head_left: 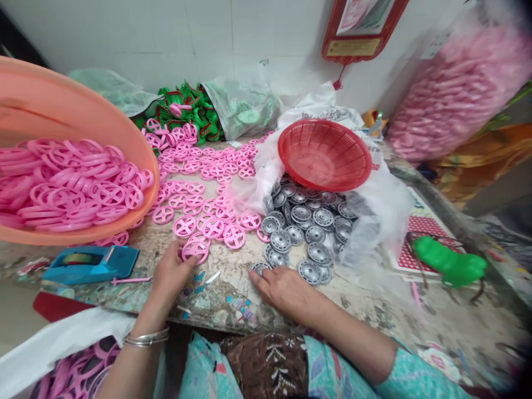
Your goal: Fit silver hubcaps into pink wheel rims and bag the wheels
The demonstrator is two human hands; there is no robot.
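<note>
Nearest the wearer, a silver bangle [146, 338] circles the left wrist, and more pink wheels [78, 368] lie below the tabletop edge at lower left, beside a white sheet [54, 346]. The left hand [172, 275] is partly closed, its fingers [191, 260] gripping the rim of a pink plastic wheel [195, 251], held tilted. The right hand [282, 291] is open and palm down, grasping nothing, with its fingertips [254, 275] touching a ribbed silver wheel cap [261, 269].

The worn, paint-flecked tabletop [233, 305] carries a blue tape dispenser [89, 265] and a thin pink plastic pin [131, 280]. Loose pink wheels [208, 213] spread across its middle. Silver caps [307, 233] lie heaped at right, partly on a white plastic bag [374, 205], with a red plastic basket [324, 155] tilted on the bag. An orange basin [100, 111], tipped at left, holds more pink wheels.

Farther back are green plastic parts [187, 113], a bulging bag of pink parts [461, 94], and a framed picture [357, 27] on the tiled wall.
</note>
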